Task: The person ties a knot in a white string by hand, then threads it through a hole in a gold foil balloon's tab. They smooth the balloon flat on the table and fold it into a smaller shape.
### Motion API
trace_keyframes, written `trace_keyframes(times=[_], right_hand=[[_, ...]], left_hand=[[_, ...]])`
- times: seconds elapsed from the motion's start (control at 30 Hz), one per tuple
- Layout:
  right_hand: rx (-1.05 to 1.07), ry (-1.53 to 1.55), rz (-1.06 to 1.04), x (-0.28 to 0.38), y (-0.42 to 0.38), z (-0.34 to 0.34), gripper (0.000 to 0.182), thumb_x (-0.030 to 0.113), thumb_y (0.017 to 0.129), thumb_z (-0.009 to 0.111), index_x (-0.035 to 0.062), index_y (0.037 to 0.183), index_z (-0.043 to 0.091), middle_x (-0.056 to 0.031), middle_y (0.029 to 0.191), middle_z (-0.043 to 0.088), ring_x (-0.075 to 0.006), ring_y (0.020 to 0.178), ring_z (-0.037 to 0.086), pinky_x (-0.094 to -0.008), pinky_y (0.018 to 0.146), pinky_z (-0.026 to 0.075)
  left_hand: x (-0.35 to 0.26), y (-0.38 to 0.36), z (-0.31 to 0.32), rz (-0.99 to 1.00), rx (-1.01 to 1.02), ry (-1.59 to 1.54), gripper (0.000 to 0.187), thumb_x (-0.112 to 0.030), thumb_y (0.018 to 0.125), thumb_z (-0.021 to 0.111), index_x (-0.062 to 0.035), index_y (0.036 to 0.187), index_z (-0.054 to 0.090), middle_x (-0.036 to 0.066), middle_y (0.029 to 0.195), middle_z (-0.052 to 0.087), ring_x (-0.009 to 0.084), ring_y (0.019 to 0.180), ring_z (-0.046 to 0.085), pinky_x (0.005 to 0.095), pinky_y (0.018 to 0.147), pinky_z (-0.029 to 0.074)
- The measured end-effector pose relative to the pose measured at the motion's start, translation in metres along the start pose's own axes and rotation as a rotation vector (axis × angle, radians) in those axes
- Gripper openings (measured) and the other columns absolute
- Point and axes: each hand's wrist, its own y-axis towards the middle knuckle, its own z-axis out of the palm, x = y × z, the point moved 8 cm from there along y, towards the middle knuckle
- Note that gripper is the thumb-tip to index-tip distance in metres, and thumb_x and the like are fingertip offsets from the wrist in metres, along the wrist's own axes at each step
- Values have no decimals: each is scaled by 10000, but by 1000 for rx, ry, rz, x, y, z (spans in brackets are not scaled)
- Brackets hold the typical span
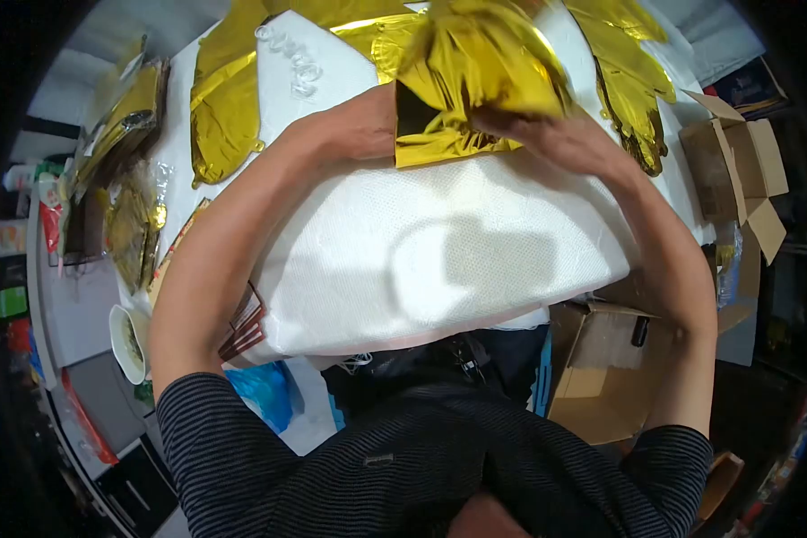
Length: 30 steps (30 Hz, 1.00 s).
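Note:
A crumpled sheet of gold foil [484, 63], which looks like a flat, uninflated foil balloon, is lifted and folded over at the far side of the white table, its upper part blurred. My left hand [368, 130] reaches to its left edge, and the foil hides the fingers. From the right, my right hand [560, 142] grips the lower fold, with its fingertips partly covered. Flat gold foil pieces with small tabs lie on both sides, one left piece [226, 125] and one right piece [623, 81]. Clear curled ribbon or tubing [294, 63] rests between the foil pieces.
A white textured cover [350, 260] spans the table in front of me. Open cardboard boxes stand at right [731, 157] and lower right [592, 368]. Packaged gold foil [134, 220] and a white cup [129, 345] are at left. A blue plastic bag [264, 394] lies below.

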Motion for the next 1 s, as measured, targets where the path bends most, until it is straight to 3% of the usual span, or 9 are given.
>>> trace_keyframes(times=[0.13,0.2,0.23,0.3,0.43,0.47,0.6,0.8,1.0], right_hand=[[156,295,280,-40,32,9,448,400,946,706,6,1156,674,-23,985,695,-112,906,609,-290,839,482],[214,361,375,-53,36,10,477,357,943,715,-11,1234,630,-65,1092,688,-136,1025,612,-309,937,477],[285,427,476,-59,35,16,525,313,939,724,-29,1312,585,-107,1199,681,-161,1143,615,-328,1036,473],[330,420,517,-72,38,21,540,309,930,728,-39,1314,577,-128,1215,678,-164,1130,633,-324,1031,489],[310,426,564,-62,37,18,493,307,916,744,-39,1237,603,-93,1109,696,-149,983,662,-300,899,531],[315,439,604,-63,36,19,468,304,917,743,-38,1207,610,-82,1072,697,-143,937,664,-293,850,537],[341,430,568,-47,36,18,413,298,923,738,-30,1144,617,-58,968,674,-119,820,623,-297,739,516],[152,422,603,-29,28,5,402,327,928,730,-20,1099,619,-31,845,632,-83,696,525,-269,632,439],[181,356,449,-41,11,-7,581,325,913,756,-80,1273,545,-40,863,677,-71,721,573,-240,631,464]], left_hand=[[-4,1,-16,-214,-63,18,459,-269,982,642,-45,1372,555,142,1304,623,226,1222,578,366,1040,473],[8,-1,-20,-188,-264,-741,418,-171,1013,541,10,1389,511,167,1252,629,201,1146,607,339,984,509],[12,0,-22,-190,-264,-738,418,-171,1013,541,10,1389,511,167,1252,629,201,1146,607,339,984,509],[25,2,-38,-178,-385,-802,433,-99,1013,461,41,1423,443,174,1196,633,187,1074,614,311,975,512],[49,6,-53,-34,-431,-1252,433,-209,1056,463,17,1422,417,126,1182,641,155,1044,634,313,942,543],[34,8,-48,-39,-346,-1266,491,-335,1058,512,34,1377,457,115,1209,640,151,1084,641,338,935,558],[20,9,-44,-15,-323,-896,556,-255,940,736,28,1350,490,128,1253,635,174,1098,652,344,975,560],[28,11,-47,-103,-508,-862,478,-92,900,751,42,1296,519,140,1192,657,183,995,691,312,908,592],[49,6,-54,-181,-662,-825,392,-52,891,741,56,1199,523,147,1075,670,192,925,703,309,839,608]])
